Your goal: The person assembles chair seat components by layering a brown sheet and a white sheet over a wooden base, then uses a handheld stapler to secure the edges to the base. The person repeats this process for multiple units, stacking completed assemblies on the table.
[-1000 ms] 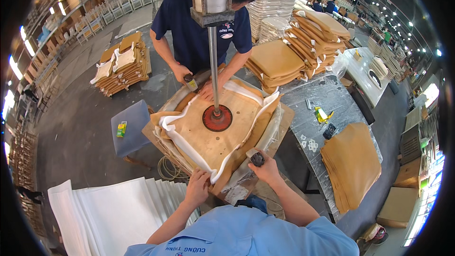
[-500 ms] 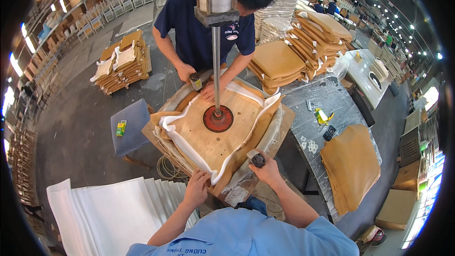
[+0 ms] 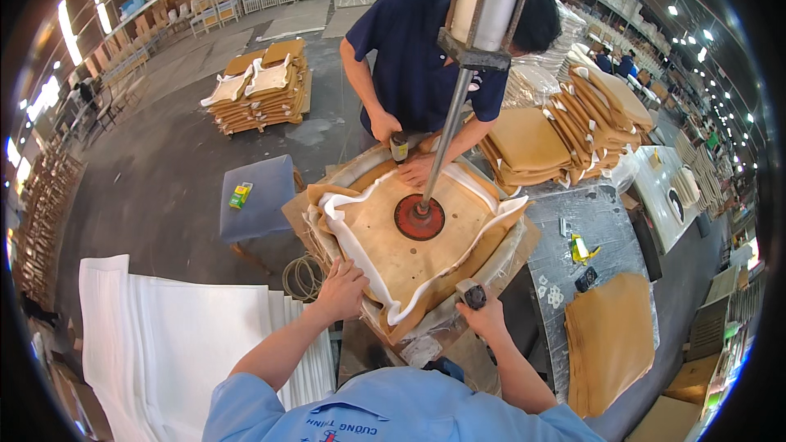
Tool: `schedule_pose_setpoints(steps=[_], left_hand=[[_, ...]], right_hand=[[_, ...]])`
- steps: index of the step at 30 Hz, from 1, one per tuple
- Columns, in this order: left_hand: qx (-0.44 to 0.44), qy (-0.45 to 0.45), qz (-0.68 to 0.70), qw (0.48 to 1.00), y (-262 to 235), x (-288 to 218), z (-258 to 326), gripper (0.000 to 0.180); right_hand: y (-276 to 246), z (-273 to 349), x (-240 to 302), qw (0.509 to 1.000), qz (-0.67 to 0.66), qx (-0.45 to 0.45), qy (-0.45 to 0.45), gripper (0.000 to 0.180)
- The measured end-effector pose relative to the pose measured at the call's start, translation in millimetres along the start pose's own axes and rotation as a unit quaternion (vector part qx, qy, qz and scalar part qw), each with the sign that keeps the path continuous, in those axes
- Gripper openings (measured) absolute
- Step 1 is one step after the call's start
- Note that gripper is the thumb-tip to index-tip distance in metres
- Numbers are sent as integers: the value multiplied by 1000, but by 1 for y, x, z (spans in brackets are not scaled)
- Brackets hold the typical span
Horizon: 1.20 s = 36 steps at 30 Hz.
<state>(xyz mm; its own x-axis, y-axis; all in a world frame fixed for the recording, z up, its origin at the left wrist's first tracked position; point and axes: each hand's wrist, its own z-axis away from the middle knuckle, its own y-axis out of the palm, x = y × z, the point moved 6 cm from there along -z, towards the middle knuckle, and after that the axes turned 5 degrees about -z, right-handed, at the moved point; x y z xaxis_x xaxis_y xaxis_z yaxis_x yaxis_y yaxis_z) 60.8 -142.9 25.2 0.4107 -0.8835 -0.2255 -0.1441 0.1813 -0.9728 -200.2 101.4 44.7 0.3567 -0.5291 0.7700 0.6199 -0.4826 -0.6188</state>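
Under my left grip [image 3: 342, 286] I see matt raw plywood on the seat board [image 3: 409, 237], edged with soft white foam [image 3: 348, 225] and tan cloth. Near my right grip [image 3: 483, 315], the press rod [image 3: 442, 143] is glossy metal.

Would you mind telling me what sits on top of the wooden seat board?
A red round press pad on a metal rod bears on the wooden seat board. White foam and tan fabric fold over its edges. What lies beneath the board is covered.

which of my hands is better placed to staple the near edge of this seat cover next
Probably the right hand: it already grips the staple tool at the seat's near edge, while the left hand presses the fabric down.
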Motion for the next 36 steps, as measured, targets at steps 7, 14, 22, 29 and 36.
schedule_pose_setpoints(steps=[7,14,22,29,36], left_hand=[[35,-22,80,996,10,9,5,43],[16,-9,3,1000,7,14,7,50],[3,55,9,998,26,-49,-23,51],[-43,49,86,994,55,-122,-49,40],[-73,44,163,983,79,-149,-100,20]], right_hand=[[-3,-2,-3,1000,0,-6,-9,74],[-7,-10,-4,1000,-2,-17,-13,69],[-60,-18,-38,985,-150,-59,65,53],[-92,57,23,942,-326,54,63,61],[-59,52,-34,944,-294,78,131,49]])
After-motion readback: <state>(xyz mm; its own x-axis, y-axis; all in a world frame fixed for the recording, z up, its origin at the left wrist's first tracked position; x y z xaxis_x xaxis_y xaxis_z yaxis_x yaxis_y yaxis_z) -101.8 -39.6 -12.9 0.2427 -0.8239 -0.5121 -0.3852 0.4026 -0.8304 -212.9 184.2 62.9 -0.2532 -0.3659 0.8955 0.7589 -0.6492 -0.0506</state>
